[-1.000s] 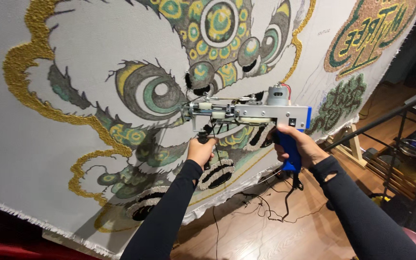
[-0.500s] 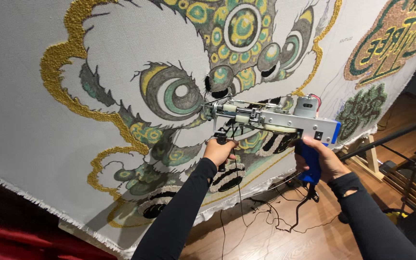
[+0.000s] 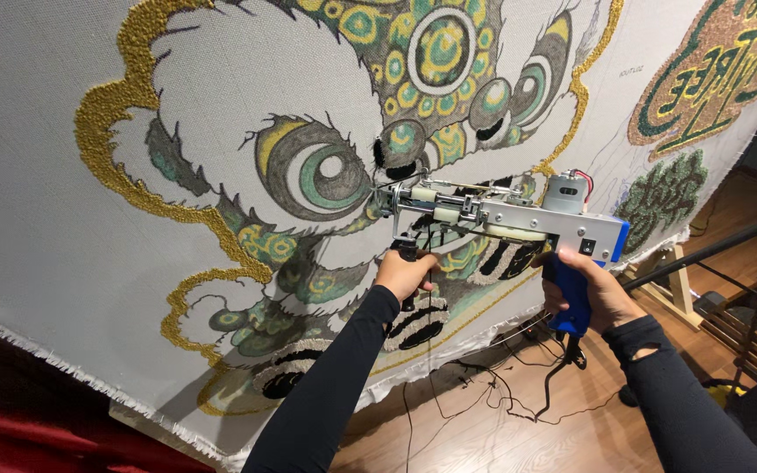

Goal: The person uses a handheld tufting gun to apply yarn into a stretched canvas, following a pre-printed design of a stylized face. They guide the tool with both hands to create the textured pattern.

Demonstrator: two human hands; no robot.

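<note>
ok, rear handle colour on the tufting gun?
Blue, with the right hand wrapped round it; the tufting gun body is silver. Head view.

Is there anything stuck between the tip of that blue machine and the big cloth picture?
Nothing visible. The tufting gun, held by the left hand and right hand, has its front tip right at the cloth, with only thin yarn strands running along the gun.

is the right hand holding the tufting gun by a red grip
No, the right hand wraps a blue grip at the rear of the tufting gun.
</note>
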